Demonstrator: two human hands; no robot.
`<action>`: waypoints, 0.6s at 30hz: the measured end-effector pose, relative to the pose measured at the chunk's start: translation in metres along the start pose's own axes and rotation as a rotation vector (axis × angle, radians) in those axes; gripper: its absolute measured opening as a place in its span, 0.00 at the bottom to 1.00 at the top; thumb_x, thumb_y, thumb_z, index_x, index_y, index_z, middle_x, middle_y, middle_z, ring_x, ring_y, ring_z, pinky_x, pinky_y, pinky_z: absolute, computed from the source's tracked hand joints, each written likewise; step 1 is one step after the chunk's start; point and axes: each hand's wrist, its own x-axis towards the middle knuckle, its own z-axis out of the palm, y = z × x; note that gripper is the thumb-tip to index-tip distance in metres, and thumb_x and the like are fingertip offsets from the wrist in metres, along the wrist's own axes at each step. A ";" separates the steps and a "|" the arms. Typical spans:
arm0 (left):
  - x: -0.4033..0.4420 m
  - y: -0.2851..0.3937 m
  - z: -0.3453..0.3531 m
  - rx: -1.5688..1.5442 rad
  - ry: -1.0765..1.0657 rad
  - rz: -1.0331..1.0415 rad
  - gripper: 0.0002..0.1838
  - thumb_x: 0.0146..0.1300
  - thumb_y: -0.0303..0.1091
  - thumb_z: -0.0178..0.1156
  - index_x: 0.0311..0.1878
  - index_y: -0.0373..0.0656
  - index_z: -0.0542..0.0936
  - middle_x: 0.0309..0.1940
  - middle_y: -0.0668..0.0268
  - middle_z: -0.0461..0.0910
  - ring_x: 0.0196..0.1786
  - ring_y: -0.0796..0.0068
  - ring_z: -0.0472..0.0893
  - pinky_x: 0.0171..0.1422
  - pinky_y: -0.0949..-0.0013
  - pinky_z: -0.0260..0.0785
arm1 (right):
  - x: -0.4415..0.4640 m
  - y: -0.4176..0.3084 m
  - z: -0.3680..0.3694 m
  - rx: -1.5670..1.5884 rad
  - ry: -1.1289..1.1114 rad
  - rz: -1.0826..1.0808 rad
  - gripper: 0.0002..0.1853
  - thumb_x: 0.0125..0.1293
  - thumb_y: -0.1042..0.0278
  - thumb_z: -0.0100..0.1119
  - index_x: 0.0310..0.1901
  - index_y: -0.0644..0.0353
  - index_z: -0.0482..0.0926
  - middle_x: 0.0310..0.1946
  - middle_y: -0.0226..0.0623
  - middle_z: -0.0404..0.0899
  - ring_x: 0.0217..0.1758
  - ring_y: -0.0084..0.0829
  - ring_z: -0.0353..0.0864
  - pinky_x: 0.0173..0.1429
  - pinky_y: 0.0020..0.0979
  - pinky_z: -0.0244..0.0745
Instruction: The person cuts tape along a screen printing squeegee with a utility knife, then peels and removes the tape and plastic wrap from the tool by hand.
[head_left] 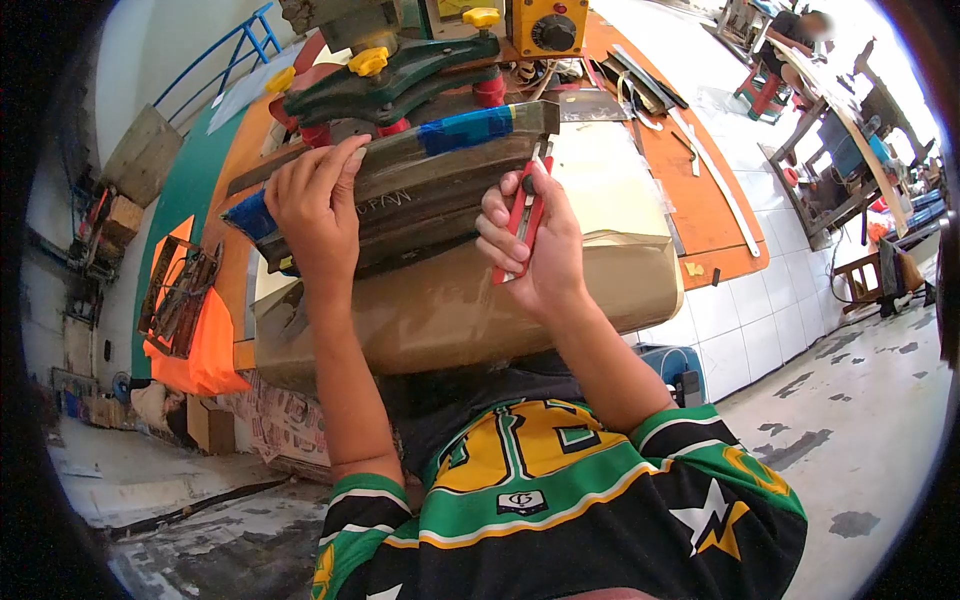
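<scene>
A long dark metal die (400,190), with chalk-like lettering on its face, lies tilted in front of me. Blue tape (467,131) covers part of its upper edge, and more shows at its left end. My left hand (318,195) is against the upper left edge of the die, fingers bent and closed; what they pinch is hidden. In my right hand (535,235) is a red utility knife (525,215), gripped upright with its tip close to the right end of the die.
Behind the die stands a green machine clamp (400,85) with yellow knobs and red feet. A yellow control box (548,28) is beyond it. Brown sheeting (470,300) drapes over the near edge. Metal strips (715,180) lie on the orange table (665,150); a person sits far right.
</scene>
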 end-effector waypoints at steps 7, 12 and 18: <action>0.011 -0.002 -0.024 -0.173 -0.192 -0.064 0.13 0.77 0.40 0.59 0.54 0.48 0.89 0.44 0.65 0.89 0.48 0.60 0.84 0.61 0.59 0.68 | 0.008 0.047 0.015 0.061 -0.002 0.040 0.19 0.83 0.45 0.44 0.38 0.48 0.70 0.26 0.35 0.73 0.13 0.20 0.57 0.14 0.23 0.52; 0.018 -0.005 -0.031 -0.313 -0.243 -0.113 0.17 0.81 0.42 0.54 0.54 0.43 0.88 0.47 0.59 0.89 0.49 0.56 0.85 0.60 0.57 0.72 | 0.012 0.084 0.030 0.100 0.021 0.132 0.18 0.82 0.45 0.44 0.38 0.50 0.69 0.24 0.36 0.73 0.13 0.20 0.57 0.16 0.25 0.51; 0.025 -0.008 -0.040 -0.434 -0.331 -0.141 0.20 0.82 0.43 0.52 0.56 0.38 0.87 0.48 0.52 0.89 0.52 0.53 0.87 0.62 0.57 0.74 | 0.014 0.106 0.027 0.104 -0.078 0.562 0.18 0.80 0.46 0.49 0.38 0.51 0.69 0.24 0.36 0.74 0.12 0.20 0.56 0.16 0.25 0.52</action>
